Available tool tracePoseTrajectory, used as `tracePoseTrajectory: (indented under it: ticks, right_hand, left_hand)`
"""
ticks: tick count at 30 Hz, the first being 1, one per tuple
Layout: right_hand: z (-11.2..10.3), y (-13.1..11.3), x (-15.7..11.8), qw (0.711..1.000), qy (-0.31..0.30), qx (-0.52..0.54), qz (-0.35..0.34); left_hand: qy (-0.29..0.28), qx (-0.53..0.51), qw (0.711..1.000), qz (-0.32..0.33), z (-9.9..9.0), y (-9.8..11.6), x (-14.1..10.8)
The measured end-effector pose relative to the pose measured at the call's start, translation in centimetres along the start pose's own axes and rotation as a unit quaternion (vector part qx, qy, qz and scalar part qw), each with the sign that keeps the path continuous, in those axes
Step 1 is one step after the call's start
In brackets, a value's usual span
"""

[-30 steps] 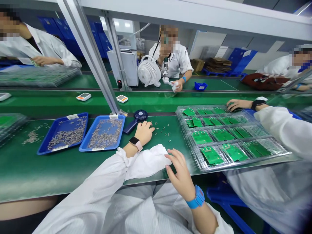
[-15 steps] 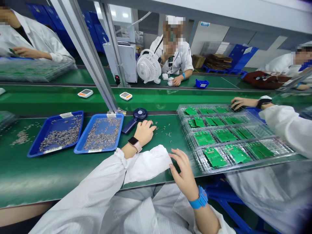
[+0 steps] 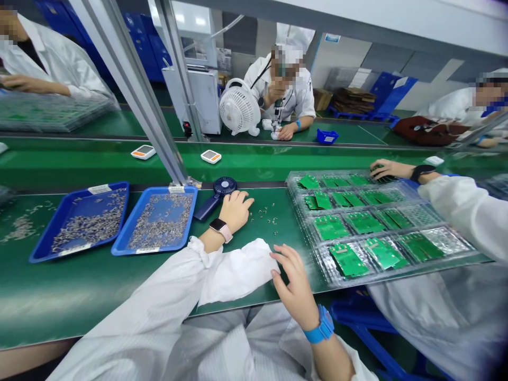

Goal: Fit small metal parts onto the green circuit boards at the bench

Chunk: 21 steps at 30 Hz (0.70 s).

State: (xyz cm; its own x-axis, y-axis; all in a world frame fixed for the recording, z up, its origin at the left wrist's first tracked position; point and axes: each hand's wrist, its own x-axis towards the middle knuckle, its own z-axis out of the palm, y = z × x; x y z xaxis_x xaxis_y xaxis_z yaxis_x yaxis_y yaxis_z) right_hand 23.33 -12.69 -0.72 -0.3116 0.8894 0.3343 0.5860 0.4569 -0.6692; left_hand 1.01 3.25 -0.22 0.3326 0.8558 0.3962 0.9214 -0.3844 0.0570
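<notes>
small shiny metal parts [image 3: 275, 220] lie scattered at the left hand [image 3: 234, 212]'s three o'clock; whether it grips any, i cannot tell. the right hand [image 3: 294, 286], released, fingers spread, nears wrinkled white cloth [image 3: 244, 270] at ten o'clock. smooth green surface [image 3: 111, 291]; round-grilled white fan [image 3: 239, 110] towards twelve.

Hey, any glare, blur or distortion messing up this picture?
In the head view, soft glare whitens the green table at lower left, glints break up the clear tray, and the right edge looks stretched and blurred, its lower corner dark; the left hand is crisper, the loose parts beside it tiny.
</notes>
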Motion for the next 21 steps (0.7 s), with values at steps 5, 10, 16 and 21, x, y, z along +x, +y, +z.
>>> tracePoseTrajectory:
  ticks: [5,10,16,21]
  right_hand:
    - [-0.2,0.4,-0.2,1.000,0.001,-0.003,0.007]
    - [-0.4,0.7,-0.2,1.000,0.008,-0.008,0.009]
    - [-0.2,0.8,-0.2,1.000,-0.001,0.001,0.010]
    - [-0.1,0.8,-0.2,1.000,-0.002,0.001,0.012]
  left_hand:
    - [-0.004,0.007,1.000,-0.008,-0.3,-0.6,0.1]
    - [0.002,0.001,1.000,-0.010,-0.4,-1.1,0.0]
    - [-0.005,-0.015,1.000,-0.014,0.3,-1.0,0.3]
    - [0.002,-0.023,1.000,-0.017,0.1,-0.8,0.2]
